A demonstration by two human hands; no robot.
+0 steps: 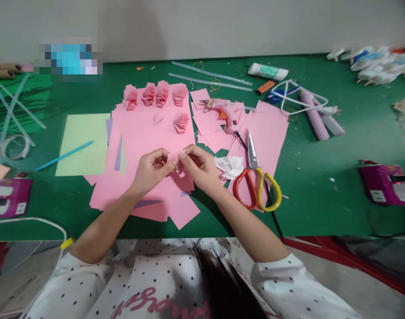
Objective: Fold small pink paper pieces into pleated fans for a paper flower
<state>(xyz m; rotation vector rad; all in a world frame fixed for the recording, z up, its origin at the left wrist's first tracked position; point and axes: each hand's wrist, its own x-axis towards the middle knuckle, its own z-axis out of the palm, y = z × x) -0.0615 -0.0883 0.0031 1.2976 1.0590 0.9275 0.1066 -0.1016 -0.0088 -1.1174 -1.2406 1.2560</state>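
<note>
Between my fingertips is a small piece of pink paper (173, 156), partly hidden by the fingers. My left hand (155, 169) pinches it from the left and my right hand (200, 166) from the right, the two almost touching. Both hover over a stack of pink paper sheets (146, 141). Just beyond them lies a pleated pink paper piece (181, 123), and a row of similar folded pieces (161, 94) sits along the stack's far edge. A crumpled white tissue (229, 167) lies right of my right hand, next to scissors (252, 177) with red and yellow handles.
A pink glue gun (229, 116) rests on pink paper squares, its black cord running to the near edge. Clear glue sticks (211, 82) lie behind. At left are a pale green sheet (81, 137), a blue pencil (64, 155) and a tape roll (14, 147). Purple boxes (377, 184) stand right and left.
</note>
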